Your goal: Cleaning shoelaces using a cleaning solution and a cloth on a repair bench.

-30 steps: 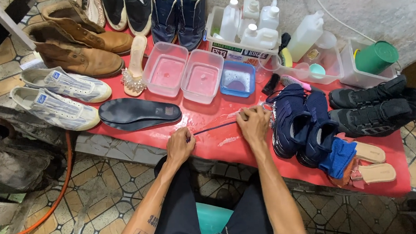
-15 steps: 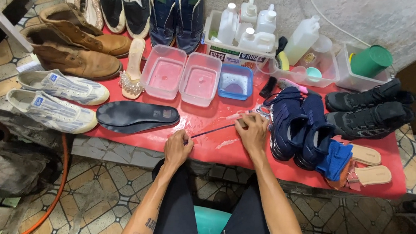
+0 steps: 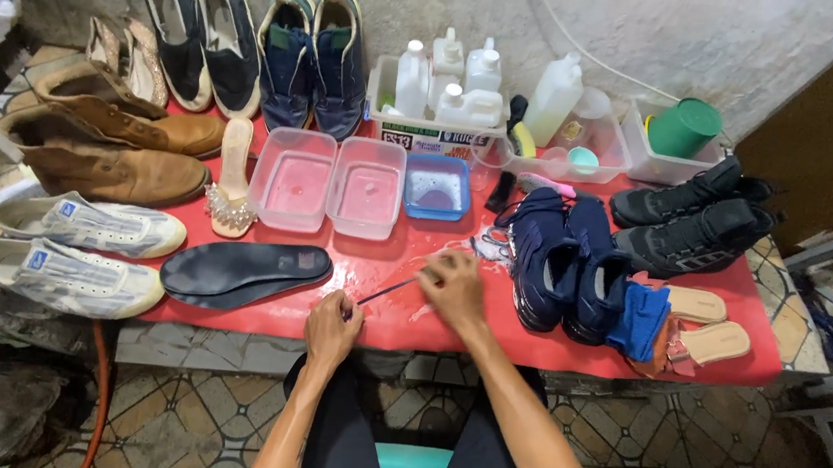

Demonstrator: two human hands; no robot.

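The left hand (image 3: 331, 325) and right hand (image 3: 452, 285) are each pinching an end of a dark lace (image 3: 387, 290), fingers closed, holding it taut over the red table (image 3: 488, 336) between an insole (image 3: 242, 272) and navy sneakers (image 3: 567, 262).

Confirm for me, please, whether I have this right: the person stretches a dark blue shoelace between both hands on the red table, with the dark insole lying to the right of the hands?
Not quite. The head view shows the dark insole lying to the left of the hands, not the right. The rest holds: the left hand and right hand stretch a dark blue shoelace on the red table.
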